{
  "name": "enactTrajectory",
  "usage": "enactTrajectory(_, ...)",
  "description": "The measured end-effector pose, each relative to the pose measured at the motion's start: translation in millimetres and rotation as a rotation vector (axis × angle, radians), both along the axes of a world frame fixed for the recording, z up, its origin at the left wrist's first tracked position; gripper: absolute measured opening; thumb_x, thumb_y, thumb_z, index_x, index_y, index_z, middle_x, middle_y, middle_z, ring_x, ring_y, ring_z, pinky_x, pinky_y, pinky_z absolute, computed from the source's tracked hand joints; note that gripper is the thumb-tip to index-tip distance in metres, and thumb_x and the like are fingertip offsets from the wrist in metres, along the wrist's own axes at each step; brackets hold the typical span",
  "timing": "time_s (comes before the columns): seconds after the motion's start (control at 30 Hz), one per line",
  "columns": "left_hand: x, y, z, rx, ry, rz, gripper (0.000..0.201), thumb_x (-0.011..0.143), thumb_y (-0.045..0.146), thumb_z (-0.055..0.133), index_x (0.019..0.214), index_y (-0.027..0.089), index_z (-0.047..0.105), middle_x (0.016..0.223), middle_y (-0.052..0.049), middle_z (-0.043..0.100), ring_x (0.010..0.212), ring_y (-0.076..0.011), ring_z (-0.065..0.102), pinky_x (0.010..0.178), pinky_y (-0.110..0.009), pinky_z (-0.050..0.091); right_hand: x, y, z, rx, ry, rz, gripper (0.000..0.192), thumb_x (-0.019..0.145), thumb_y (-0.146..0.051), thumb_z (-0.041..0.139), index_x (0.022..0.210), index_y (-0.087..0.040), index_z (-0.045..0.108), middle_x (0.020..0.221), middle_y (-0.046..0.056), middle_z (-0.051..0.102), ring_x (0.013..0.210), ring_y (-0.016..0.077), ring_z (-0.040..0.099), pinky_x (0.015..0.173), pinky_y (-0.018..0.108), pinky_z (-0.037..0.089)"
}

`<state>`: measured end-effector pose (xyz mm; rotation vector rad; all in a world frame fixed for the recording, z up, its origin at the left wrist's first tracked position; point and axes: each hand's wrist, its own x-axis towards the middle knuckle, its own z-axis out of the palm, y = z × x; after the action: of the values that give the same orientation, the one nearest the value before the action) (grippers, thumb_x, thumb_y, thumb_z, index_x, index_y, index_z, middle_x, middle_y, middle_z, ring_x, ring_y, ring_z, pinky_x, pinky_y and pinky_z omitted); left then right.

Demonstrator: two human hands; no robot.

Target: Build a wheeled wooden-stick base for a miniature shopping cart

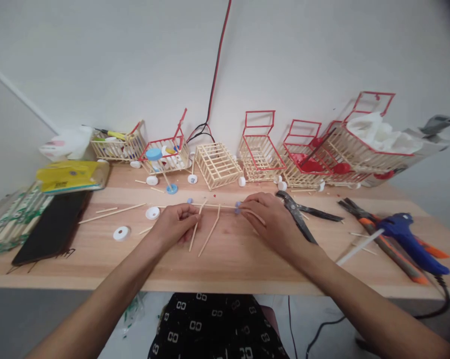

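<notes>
"What could go wrong?"

"On the table (pixel 98 271), the right hand (pixel 275 219) rests near the black pliers (pixel 294 212); drawing back carelessly could knock them. Uneven pressure might snap the crosswise stick (pixel 225 206) between the hands, or roll it askew."

"And their pose?"

"Both reach forward, palms mostly down. The left hand's (pixel 174 223) fingers pinch the slanted stick (pixel 193 237). The right's bunch beside the small bluish piece (pixel 237 208); whether they grip, I can't tell."
</notes>
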<state>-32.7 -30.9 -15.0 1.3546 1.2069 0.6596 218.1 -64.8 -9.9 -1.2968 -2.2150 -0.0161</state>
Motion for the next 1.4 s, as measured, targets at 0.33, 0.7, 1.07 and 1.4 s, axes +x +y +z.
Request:
enactTrajectory(0.33,0,-1,-0.8,0.007,0.018,-0.028,0.015,0.077,0.03,0.058,0.082,0.016,0.055,0.045,0.008,0.051,0.03,-0.0042,0.037,0.029,-0.013,0.024,39,-5,14.2,0.125,0.153,-0.249,0.016,0.091,-0.025,0.05,0.09,-0.019,0.065,0.09,0.006,0.066,0.088,0.0196,0.061,0.078,0.032,0.046)
enactTrajectory(0.7,2,-5,3.4,0.028,0.044,-0.028,0.02,0.077,0.034,0.059,0.083,0.015,0.056,0.049,0.008,0.051,0.031,-0.0029,0.036,0.03,-0.013,0.028,86,-40,4.0,0.064,0.177,-0.732,0.029,0.086,-0.046,0.051,0.074,-0.02,0.057,0.066,0.001,0.058,0.06,0.0168,0.052,0.059,0.03,0.038)
enactTrajectory(1.07,4,-9,1.1,-0.012,0.014,0.015,0.019,0.077,0.033,0.06,0.083,0.016,0.054,0.048,0.008,0.053,0.028,-0.0035,0.036,0.029,-0.014,0.027,90,-41,-17.8,0.025,0.195,-0.739,0.023,0.085,-0.043,0.052,0.08,-0.022,0.059,0.068,0.001,0.062,0.06,0.0166,0.053,0.06,0.029,0.039)
enactTrajectory(1.4,0,-7,-6.4,-0.01,-0.009,-0.031,0.019,0.078,0.034,0.06,0.084,0.016,0.055,0.047,0.008,0.052,0.029,-0.0042,0.037,0.029,-0.014,0.029,91,-40,-20.2,-0.006,0.242,-0.755,0.024,0.086,-0.046,0.051,0.08,-0.024,0.059,0.069,0.002,0.063,0.062,0.0198,0.055,0.06,0.032,0.04)
